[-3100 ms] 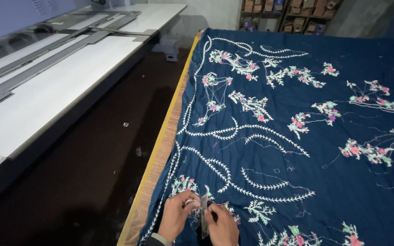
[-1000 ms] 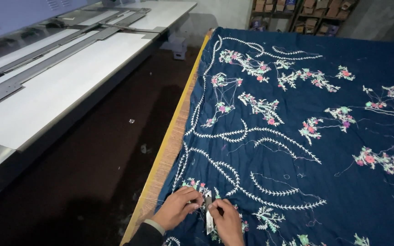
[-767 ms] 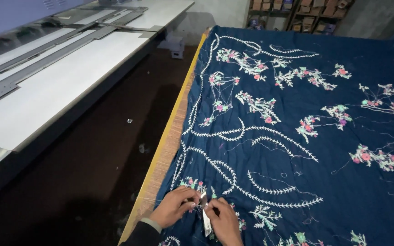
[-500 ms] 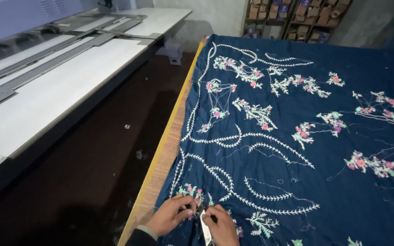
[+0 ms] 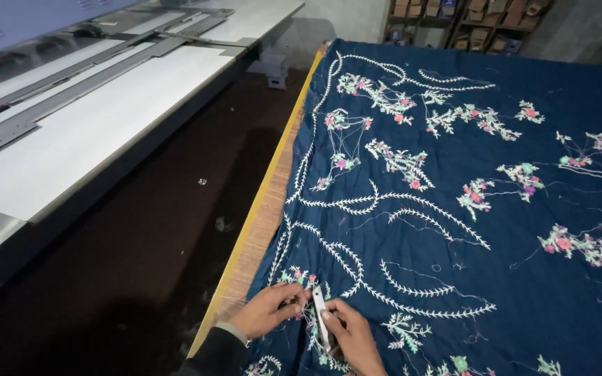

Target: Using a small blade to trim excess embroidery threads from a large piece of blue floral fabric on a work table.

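A dark blue fabric (image 5: 496, 257) with white leaf and pink flower embroidery lies spread over a table. At its near left corner my left hand (image 5: 267, 311) pinches loose threads of a small flower motif (image 5: 299, 277). Right beside it, my right hand (image 5: 354, 338) grips a small silver thread clipper (image 5: 320, 315), whose tip points at the same motif. The two hands almost touch. A dark sleeve (image 5: 215, 351) covers my left wrist.
The table's wooden edge (image 5: 263, 216) runs along the left of the fabric. A dark floor aisle (image 5: 141, 244) separates it from a long white machine bed (image 5: 71, 132) with metal rails. Shelves with boxes (image 5: 454, 17) stand at the back.
The view has drifted a little, and both hands stay at the same flower motif. The clipper in my right hand has shifted slightly against the threads held by my left hand.
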